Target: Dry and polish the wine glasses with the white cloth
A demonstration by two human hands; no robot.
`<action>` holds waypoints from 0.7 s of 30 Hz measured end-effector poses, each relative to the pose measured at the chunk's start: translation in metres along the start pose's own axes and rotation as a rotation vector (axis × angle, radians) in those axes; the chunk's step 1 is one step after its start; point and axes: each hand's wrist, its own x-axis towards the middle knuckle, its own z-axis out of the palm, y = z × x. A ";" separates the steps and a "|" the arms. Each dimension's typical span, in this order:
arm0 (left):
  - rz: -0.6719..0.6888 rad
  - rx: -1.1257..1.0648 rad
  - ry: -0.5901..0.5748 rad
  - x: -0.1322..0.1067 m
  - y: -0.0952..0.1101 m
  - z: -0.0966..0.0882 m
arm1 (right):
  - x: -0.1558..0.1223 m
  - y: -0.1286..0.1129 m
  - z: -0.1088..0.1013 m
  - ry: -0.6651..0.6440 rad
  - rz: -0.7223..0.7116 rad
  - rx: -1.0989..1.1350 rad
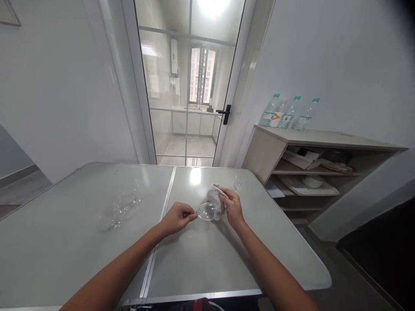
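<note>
A clear wine glass (206, 211) lies sideways in the air over the table, its bowl turned to the right. My left hand (180, 215) is closed on its stem, with the foot hidden by the fingers. At the rim of the bowl, my right hand (232, 205) grips a pale cloth (214, 195), which touches the glass. Whether the cloth reaches inside the bowl I cannot tell. Another clear glass (237, 183) stands on the table just beyond my right hand.
Several clear glasses (121, 209) stand on the left half of the grey table (201, 268). Several plastic bottles (285, 114) stand on a wooden shelf unit (270, 151) at the right. A glass door (186, 86) is behind the table.
</note>
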 end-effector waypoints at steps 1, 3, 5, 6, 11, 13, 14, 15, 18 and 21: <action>0.009 0.041 0.007 0.000 0.000 0.000 | 0.000 0.003 0.001 -0.010 0.026 0.004; 0.024 0.102 0.012 -0.001 0.000 0.001 | 0.002 0.008 0.001 -0.016 0.135 0.027; 0.039 0.125 0.018 -0.001 -0.001 0.001 | 0.002 0.011 0.001 -0.036 0.275 0.084; 0.042 0.117 0.022 -0.001 -0.002 0.001 | 0.002 0.011 0.001 -0.056 0.327 0.115; -0.081 -0.172 0.001 0.001 -0.006 0.002 | -0.002 -0.003 0.002 -0.200 0.412 0.345; -0.142 -0.324 -0.025 0.002 -0.009 0.002 | -0.003 -0.006 0.001 -0.268 0.459 0.524; -0.157 -0.376 -0.033 0.002 -0.010 0.002 | -0.003 -0.006 -0.001 -0.301 0.473 0.592; -0.161 -0.407 -0.036 0.002 -0.011 0.001 | -0.003 -0.006 -0.002 -0.340 0.472 0.625; -0.153 -0.426 -0.060 0.001 -0.012 -0.002 | -0.006 -0.006 -0.005 -0.501 0.400 0.560; -0.163 -0.422 -0.194 0.000 -0.009 -0.007 | -0.010 -0.011 -0.006 -0.710 0.379 0.444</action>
